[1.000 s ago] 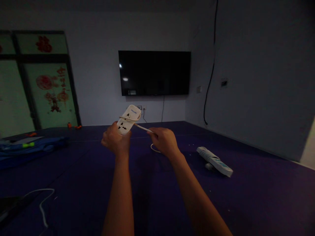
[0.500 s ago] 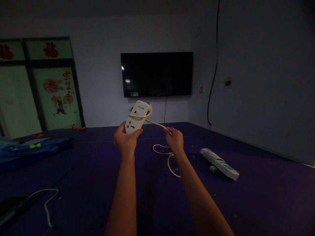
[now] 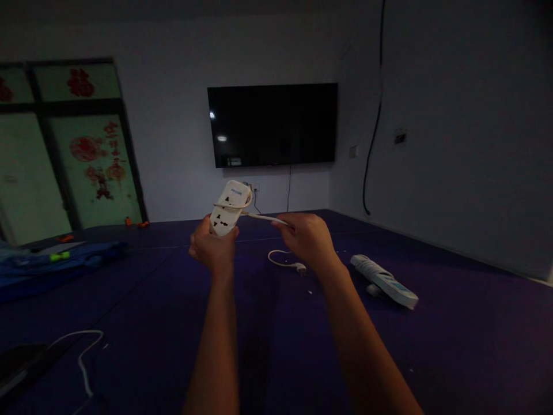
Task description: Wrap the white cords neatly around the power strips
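My left hand (image 3: pixel 213 245) grips the lower end of a white power strip (image 3: pixel 227 214), held tilted in the air with its socket face toward me. One turn of its white cord (image 3: pixel 263 217) crosses the strip near the top. My right hand (image 3: pixel 309 239) is closed on that cord to the right of the strip, and the cord stretches between both hands. The cord's loose end, with a white plug (image 3: pixel 300 268), lies below on the purple surface. To the right rests a second white power strip (image 3: pixel 389 285), its own cord wound round it.
A dark television (image 3: pixel 274 124) hangs on the far wall. Blue cloth (image 3: pixel 82 259) lies on the purple surface (image 3: pixel 173 340) at left. A dark device with a white cable (image 3: pixel 84 369) is at lower left. A black cable (image 3: pixel 374 144) hangs along the right wall.
My right hand has drawn nearer to me with the cord, its back turned more upward. The strip has shifted slightly left in view. The plug end on the surface shows a smaller loop of cord.
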The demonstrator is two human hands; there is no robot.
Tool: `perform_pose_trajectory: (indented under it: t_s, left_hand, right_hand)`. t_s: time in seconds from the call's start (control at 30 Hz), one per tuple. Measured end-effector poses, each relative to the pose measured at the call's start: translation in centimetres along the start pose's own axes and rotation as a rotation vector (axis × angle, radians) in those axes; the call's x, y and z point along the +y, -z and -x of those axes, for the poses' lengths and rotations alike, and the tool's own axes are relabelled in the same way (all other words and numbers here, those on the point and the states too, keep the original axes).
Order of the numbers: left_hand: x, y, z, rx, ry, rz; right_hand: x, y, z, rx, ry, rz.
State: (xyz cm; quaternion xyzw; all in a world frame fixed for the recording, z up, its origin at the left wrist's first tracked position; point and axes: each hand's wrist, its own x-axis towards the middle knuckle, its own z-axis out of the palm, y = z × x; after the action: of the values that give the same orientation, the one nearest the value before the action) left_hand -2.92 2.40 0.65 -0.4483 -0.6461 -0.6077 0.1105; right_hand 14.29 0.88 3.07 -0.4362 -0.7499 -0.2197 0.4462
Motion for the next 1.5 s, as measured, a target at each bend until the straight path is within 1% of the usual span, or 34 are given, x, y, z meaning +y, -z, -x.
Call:
perform_pose_trajectory:
  t_s: [0.1, 0.13, 0.3, 0.43, 0.57, 0.67, 0.77, 0.9, 1.0, 1.07, 1.2, 1.33, 1.5]
  left_hand:
    - [0.5, 0.7, -0.2, 0.090, -0.097, -0.084]
    - [0.5, 0.9, -0.3, 0.075, -0.155, -0.100]
    - [-0.3, 1.7, -1.2, -0.057, -0.417, -0.171]
    - [-0.2, 2.3, -1.3, -0.185, -0.583, -0.244]
    - [0.5, 2.0, -1.0, -0.341, -0.720, -0.268]
    - [1.2, 1.8, -0.6, -0.431, -0.797, -0.256]
    - [2.0, 2.1, -0.1, -0.518, -0.840, -0.255]
    - [3.1, 3.1, 0.5, -0.651, -0.862, -0.267]
    - [3.7, 3.7, 0.9, -0.745, -0.873, -0.279]
    - [4.0, 4.0, 1.2, -0.789, -0.884, -0.274]
    - [4.4, 4.3, 1.4, -0.816, -0.904, -0.235]
    - [4.5, 4.2, 1.5, -0.836, -0.916, -0.171]
    - [4.9, 4.8, 1.8, -0.828, -0.924, -0.111]
  right_hand:
    - [0.0, 0.3, 0.1, 0.018, 0.037, 0.048]
    - [0.1, 0.3, 0.1, 0.020, 0.048, 0.054]
    - [0.4, 0.3, 0.0, 0.000, 0.101, 0.044]
    - [0.3, 0.4, 0.1, -0.007, 0.148, 0.008]
    - [0.6, 0.8, 0.1, 0.060, 0.146, -0.060]
    - [1.6, 1.1, 0.2, 0.098, 0.095, -0.129]
    - [2.8, 1.2, 0.3, 0.071, -0.004, -0.269]
    - [3.9, 1.4, 0.7, -0.008, -0.151, -0.540]
    - [4.4, 1.5, 1.0, -0.086, -0.218, -0.698]
    - [4.7, 1.4, 1.1, -0.113, -0.246, -0.781]
    - [5.4, 0.8, 1.3, -0.146, -0.264, -0.953]
    - [6.0, -0.5, 1.2, -0.197, -0.285, -1.125]
    - [6.0, -2.0, 1.1, -0.173, -0.253, -1.349]
